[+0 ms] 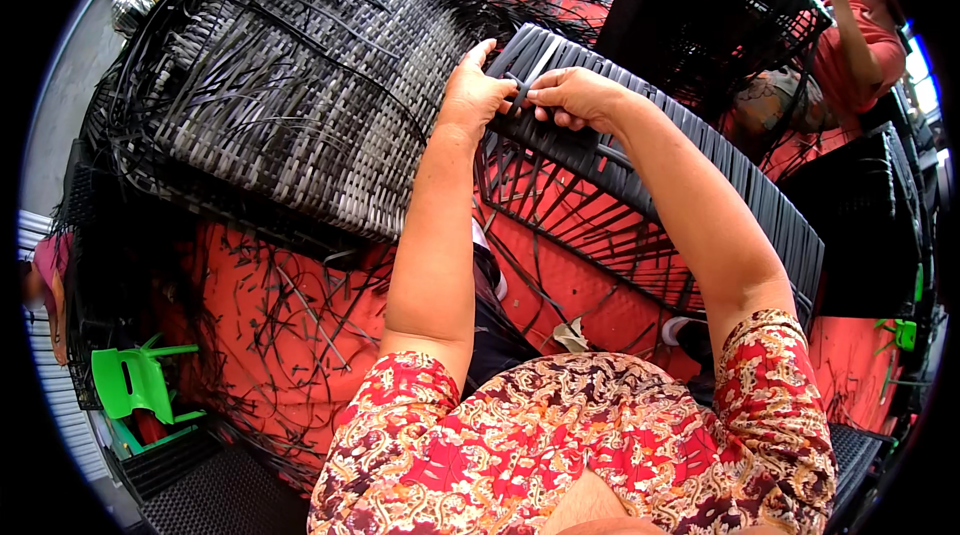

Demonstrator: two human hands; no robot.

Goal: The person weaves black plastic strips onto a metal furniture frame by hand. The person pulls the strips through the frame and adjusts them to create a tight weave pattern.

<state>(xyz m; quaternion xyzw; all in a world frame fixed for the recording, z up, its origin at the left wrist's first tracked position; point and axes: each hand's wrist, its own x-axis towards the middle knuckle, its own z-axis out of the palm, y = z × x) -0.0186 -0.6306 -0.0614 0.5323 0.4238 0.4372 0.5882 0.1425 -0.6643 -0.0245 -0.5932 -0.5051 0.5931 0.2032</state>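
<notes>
A long frame wrapped side by side in dark grey flat weaving strips (745, 180) stretches in front of me, from upper middle to lower right. At its far left end, my left hand (474, 90) pinches a flat grey plastic strip (524, 87) between thumb and fingers, one finger pointing up. Close beside it, my right hand (572, 95) grips the same strip with bent fingers. A paler piece of strip (545, 58) lies across the wound rows just above my fingertips. Loose strands span the open side below the frame. The strip's end is hidden by my fingers.
A large grey-black woven panel (330, 105) with loose strand ends stands at left. Cut strip scraps litter the red floor covering (300, 325). A green plastic chair (135, 383) is at lower left. Another person in a red top (850, 55) sits at upper right beside black woven furniture (700, 10).
</notes>
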